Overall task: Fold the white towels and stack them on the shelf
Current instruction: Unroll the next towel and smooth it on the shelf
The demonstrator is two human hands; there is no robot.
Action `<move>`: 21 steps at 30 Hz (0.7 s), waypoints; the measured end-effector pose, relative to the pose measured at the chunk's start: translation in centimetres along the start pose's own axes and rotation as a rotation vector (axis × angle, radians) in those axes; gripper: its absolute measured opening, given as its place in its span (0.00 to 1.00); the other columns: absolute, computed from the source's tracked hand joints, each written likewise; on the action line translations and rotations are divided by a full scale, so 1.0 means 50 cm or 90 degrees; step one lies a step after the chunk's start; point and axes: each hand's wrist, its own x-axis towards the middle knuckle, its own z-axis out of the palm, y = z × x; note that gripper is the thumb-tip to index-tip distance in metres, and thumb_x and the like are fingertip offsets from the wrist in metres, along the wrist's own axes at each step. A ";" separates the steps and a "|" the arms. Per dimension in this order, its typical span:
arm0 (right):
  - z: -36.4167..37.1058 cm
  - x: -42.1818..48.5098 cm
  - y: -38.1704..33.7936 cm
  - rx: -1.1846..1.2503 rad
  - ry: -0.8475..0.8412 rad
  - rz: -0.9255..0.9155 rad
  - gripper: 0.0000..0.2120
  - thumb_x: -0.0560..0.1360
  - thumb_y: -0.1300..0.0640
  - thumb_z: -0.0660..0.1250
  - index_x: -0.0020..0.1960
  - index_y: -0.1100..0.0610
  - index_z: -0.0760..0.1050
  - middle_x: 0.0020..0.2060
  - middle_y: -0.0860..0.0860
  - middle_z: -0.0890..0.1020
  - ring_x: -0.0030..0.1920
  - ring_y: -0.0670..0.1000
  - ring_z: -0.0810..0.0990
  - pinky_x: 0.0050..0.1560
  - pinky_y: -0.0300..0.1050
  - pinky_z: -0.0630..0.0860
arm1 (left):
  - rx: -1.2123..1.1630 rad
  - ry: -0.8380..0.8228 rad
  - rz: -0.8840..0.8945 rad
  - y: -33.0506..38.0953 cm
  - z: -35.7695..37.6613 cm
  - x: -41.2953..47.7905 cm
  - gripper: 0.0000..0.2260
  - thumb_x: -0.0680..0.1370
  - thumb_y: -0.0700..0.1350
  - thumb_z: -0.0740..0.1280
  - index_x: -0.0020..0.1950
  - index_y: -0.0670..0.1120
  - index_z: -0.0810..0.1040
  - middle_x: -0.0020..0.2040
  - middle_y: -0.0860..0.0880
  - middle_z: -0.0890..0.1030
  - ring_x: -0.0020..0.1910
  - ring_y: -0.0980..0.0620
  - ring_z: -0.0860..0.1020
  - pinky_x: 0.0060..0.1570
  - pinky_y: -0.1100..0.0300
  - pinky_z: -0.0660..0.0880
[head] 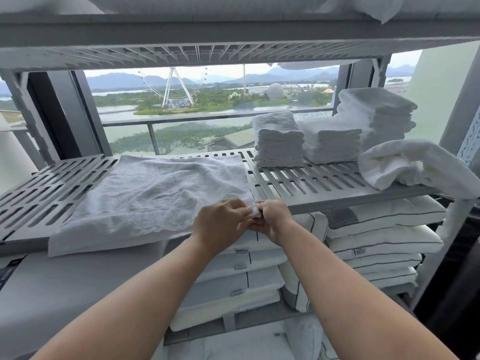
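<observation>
Towel [155, 193] lies on shelf [298, 183], its corner pinched by both hands [220, 224] [272, 220]; pillow tag [241, 251] reads "Hilton".

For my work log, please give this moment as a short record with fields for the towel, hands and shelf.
towel in work: white towel spread flat on the slatted shelf, front edge hanging over
left hand: pinches the towel's near right corner
right hand: pinches the same corner
folded stacks: three, back right of shelf
loose towel: crumpled, at right end
</observation>
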 end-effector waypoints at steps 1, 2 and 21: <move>-0.001 -0.001 0.001 -0.002 -0.004 0.001 0.14 0.76 0.72 0.53 0.43 0.66 0.77 0.35 0.61 0.81 0.35 0.60 0.80 0.43 0.54 0.82 | -0.001 -0.010 0.009 -0.002 0.000 -0.001 0.08 0.74 0.55 0.73 0.52 0.57 0.86 0.47 0.58 0.83 0.44 0.53 0.83 0.29 0.57 0.78; -0.002 -0.001 0.003 -0.003 -0.006 0.000 0.13 0.76 0.71 0.54 0.44 0.66 0.78 0.37 0.61 0.81 0.35 0.60 0.81 0.44 0.55 0.83 | -0.007 -0.014 0.012 -0.005 0.000 -0.001 0.07 0.74 0.53 0.74 0.52 0.57 0.86 0.47 0.58 0.84 0.44 0.53 0.83 0.28 0.56 0.78; 0.077 0.016 -0.017 -0.480 0.178 -0.373 0.14 0.78 0.64 0.59 0.60 0.51 0.75 0.40 0.50 0.82 0.39 0.54 0.80 0.41 0.48 0.73 | 0.100 -0.077 -0.141 -0.076 -0.028 -0.043 0.09 0.77 0.54 0.68 0.44 0.52 0.83 0.45 0.56 0.82 0.46 0.53 0.80 0.31 0.58 0.76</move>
